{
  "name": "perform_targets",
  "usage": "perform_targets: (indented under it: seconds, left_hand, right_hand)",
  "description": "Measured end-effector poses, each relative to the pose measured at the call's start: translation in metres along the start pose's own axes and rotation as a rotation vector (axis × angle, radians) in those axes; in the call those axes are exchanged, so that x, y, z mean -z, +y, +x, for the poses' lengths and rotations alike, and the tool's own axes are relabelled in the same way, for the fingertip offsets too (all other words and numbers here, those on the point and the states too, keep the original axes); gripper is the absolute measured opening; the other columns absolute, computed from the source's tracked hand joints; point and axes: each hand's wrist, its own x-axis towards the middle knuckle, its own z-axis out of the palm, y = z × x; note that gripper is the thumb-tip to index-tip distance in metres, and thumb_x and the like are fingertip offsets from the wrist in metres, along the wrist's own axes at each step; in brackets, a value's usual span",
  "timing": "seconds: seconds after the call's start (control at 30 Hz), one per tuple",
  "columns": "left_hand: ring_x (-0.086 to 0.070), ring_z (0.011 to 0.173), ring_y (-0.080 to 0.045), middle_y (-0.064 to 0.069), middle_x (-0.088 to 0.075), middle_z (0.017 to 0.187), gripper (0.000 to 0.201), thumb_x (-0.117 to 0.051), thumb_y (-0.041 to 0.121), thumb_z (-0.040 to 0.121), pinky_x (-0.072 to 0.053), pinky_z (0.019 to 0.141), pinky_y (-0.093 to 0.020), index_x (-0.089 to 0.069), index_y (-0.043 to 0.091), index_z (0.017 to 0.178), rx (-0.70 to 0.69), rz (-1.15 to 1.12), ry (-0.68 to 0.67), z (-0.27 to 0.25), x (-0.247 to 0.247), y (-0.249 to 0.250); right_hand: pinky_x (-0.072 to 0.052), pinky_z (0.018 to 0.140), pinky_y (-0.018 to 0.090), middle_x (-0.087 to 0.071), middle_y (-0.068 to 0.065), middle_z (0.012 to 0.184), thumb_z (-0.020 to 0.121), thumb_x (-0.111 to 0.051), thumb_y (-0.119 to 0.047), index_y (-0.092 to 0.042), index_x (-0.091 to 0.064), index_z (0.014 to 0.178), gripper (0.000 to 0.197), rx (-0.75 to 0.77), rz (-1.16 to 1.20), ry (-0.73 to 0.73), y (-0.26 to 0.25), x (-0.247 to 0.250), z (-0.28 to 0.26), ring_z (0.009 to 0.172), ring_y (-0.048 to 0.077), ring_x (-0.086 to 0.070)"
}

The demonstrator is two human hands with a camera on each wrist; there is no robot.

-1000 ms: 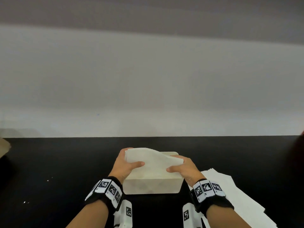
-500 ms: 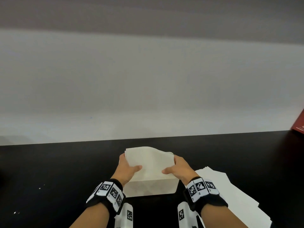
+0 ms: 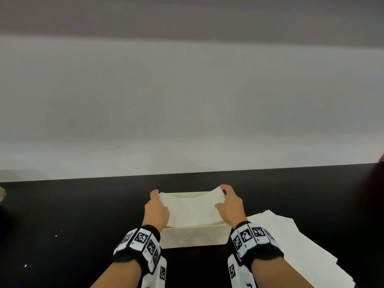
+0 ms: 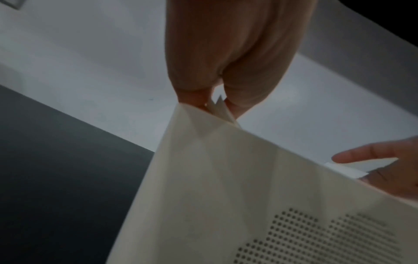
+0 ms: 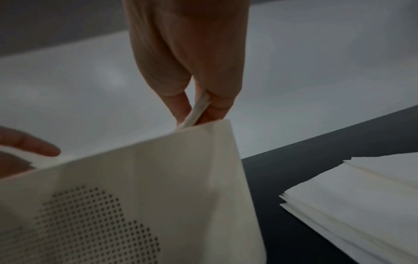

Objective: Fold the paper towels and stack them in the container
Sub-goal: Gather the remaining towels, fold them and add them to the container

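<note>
Paper towel (image 3: 190, 208), folded, cream-white, soft and faintly quilted; sags in a shallow curve over the open top of the container (image 3: 193, 235). Far corners held up, near part sunk inside the walls.

Left hand (image 3: 156, 212): pinches the towel's far-left corner; in the left wrist view the fingertips (image 4: 196, 100) close on several thin layered edges just above the container rim. Other fingers too hidden to tell.

Right hand (image 3: 229, 204): pinches the far-right corner, thumb and forefinger closed on it. Right wrist view shows the fingertips (image 5: 181, 107) squeezing a thin fan of paper layers at the container's corner.

Container: rectangular box, matte cream, smooth opaque walls with rounded corners; patches of small round perforations in the side wall, seen in both wrist views (image 5: 95, 223). Stands on the counter (image 3: 72, 225), roughly midway along its width and well in from the far edge.

Counter: flat, black, slightly glossy, a few pale specks toward the near-left.

Stack of unfolded paper towels (image 3: 299, 246): flat white sheets, loosely fanned so the edges step out; lies on the counter just beside the container's right side, toward the near-right corner.

Wristbands (image 3: 141, 244): black with square black-and-white markers, one on each wrist.

Wall (image 3: 187, 100) behind the far edge: plain, pale grey, smooth.
</note>
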Motion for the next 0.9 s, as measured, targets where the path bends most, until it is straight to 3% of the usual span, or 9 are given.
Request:
perform_targets:
  seconds: [0.17,0.3,0.4,0.5,0.57,0.67,0.77,0.83,0.9]
  left_hand:
    - [-0.057,0.106,-0.020,-0.013,-0.048,0.127,0.045,-0.041,-0.001,0.093,-0.044,0.083,-0.020,-0.035,0.008,0.137,-0.099,0.387,0.005,0.001,-0.011,-0.003]
    - [-0.057,0.110,-0.025,-0.016,-0.047,0.127,0.030,-0.037,0.003,0.096,-0.046,0.090,-0.026,-0.045,0.001,0.124,-0.131,0.672,-0.029,-0.001,-0.015,-0.002]
    - [-0.053,0.114,-0.022,-0.016,-0.043,0.132,0.030,-0.034,0.005,0.097,-0.046,0.097,-0.027,-0.047,0.003,0.124,-0.160,0.826,-0.025,-0.003,-0.018,0.000]
    - [-0.046,0.119,-0.022,-0.014,-0.039,0.132,0.030,-0.038,0.006,0.095,-0.049,0.090,-0.026,-0.046,0.007,0.124,-0.194,0.918,0.039,-0.006,-0.022,0.004]
    - [-0.041,0.120,-0.025,-0.012,-0.042,0.128,0.032,-0.041,0.009,0.092,-0.049,0.087,-0.026,-0.048,0.011,0.123,-0.254,0.964,0.105,-0.013,-0.024,0.009]
    - [-0.047,0.108,-0.030,-0.012,-0.054,0.115,0.033,-0.050,0.010,0.086,-0.045,0.089,-0.032,-0.058,0.010,0.118,-0.405,0.858,0.182,-0.026,-0.037,0.024]
    - [-0.053,0.097,-0.038,-0.017,-0.063,0.101,0.023,-0.067,0.000,0.073,-0.045,0.079,-0.041,-0.072,0.005,0.096,-0.574,0.566,0.232,-0.053,-0.062,0.049]
    - [-0.051,0.105,-0.032,-0.010,-0.062,0.108,0.020,-0.065,0.008,0.080,-0.043,0.086,-0.037,-0.071,0.011,0.099,-0.632,0.482,0.161,-0.078,-0.084,0.064]
    - [-0.046,0.113,-0.023,-0.002,-0.056,0.117,0.022,-0.058,0.019,0.088,-0.039,0.094,-0.030,-0.065,0.019,0.109,-0.611,0.409,0.001,-0.096,-0.113,0.068]
  right_hand:
    - [-0.049,0.086,0.026,-0.048,0.013,0.128,0.089,-0.049,0.001,-0.012,-0.042,0.135,0.048,0.016,-0.315,-0.056,0.003,-0.011,0.001,0.111,0.024,-0.055]
    - [-0.046,0.094,0.026,-0.040,0.014,0.135,0.093,-0.045,-0.004,-0.006,-0.050,0.128,0.036,0.065,-0.527,-0.071,-0.001,-0.016,-0.006,0.114,0.025,-0.054]
    - [-0.046,0.095,0.029,-0.031,0.014,0.140,0.093,-0.044,-0.002,-0.006,-0.050,0.126,0.034,0.128,-0.574,-0.037,-0.003,-0.018,-0.014,0.121,0.026,-0.045]
    - [-0.045,0.096,0.029,-0.024,0.014,0.146,0.089,-0.046,0.004,-0.007,-0.050,0.125,0.038,0.212,-0.554,0.026,-0.005,-0.010,-0.024,0.132,0.025,-0.029]
    - [-0.041,0.099,0.027,-0.027,0.010,0.145,0.088,-0.050,0.000,-0.011,-0.053,0.126,0.039,0.198,-0.479,0.064,0.000,0.004,-0.030,0.134,0.023,-0.026]
    - [-0.034,0.102,0.026,-0.044,0.005,0.135,0.089,-0.057,-0.017,-0.018,-0.058,0.124,0.035,0.093,-0.390,0.159,0.019,0.034,-0.041,0.127,0.022,-0.033]
    - [-0.036,0.100,0.027,-0.055,0.004,0.126,0.088,-0.061,-0.028,-0.022,-0.058,0.123,0.036,-0.138,-0.322,0.189,0.053,0.072,-0.056,0.124,0.022,-0.040]
    - [-0.037,0.101,0.029,-0.059,0.004,0.124,0.086,-0.063,-0.029,-0.021,-0.057,0.123,0.038,-0.292,-0.306,0.167,0.084,0.096,-0.067,0.124,0.023,-0.042]
    - [-0.042,0.103,0.034,-0.058,0.006,0.126,0.082,-0.067,-0.026,-0.017,-0.056,0.124,0.044,-0.411,-0.247,0.152,0.113,0.115,-0.080,0.123,0.025,-0.047]
